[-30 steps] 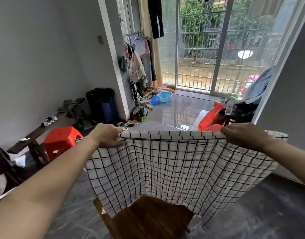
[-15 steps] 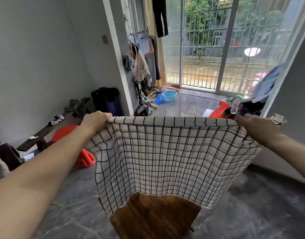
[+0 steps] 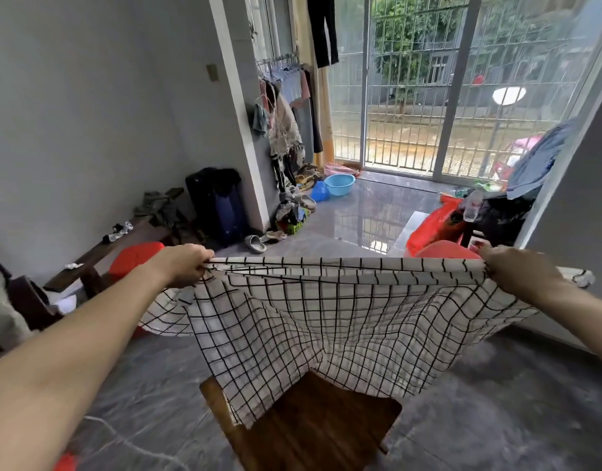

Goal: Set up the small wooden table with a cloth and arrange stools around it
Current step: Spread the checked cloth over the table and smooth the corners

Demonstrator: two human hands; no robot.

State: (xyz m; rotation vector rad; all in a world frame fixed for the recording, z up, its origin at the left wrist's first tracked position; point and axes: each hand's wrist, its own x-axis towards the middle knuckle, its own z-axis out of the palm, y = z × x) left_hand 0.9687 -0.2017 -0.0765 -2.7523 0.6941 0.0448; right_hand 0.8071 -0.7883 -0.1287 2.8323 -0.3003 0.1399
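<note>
Left hand (image 3: 185, 266) and right hand (image 3: 517, 271) each pinch a cloth (image 3: 327, 317) corner. Lower evenly, centre over worktop (image 3: 320, 430), keep edge taut.

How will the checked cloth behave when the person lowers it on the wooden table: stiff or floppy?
Probably floppy: the checked cloth sags between the left hand and right hand. It looks light, so it may slide on the smooth wooden table.

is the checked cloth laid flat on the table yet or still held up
Held up. The left hand and right hand grip the checked cloth's top edge; it hangs spread, its lower edge draping onto the wooden table.
</note>
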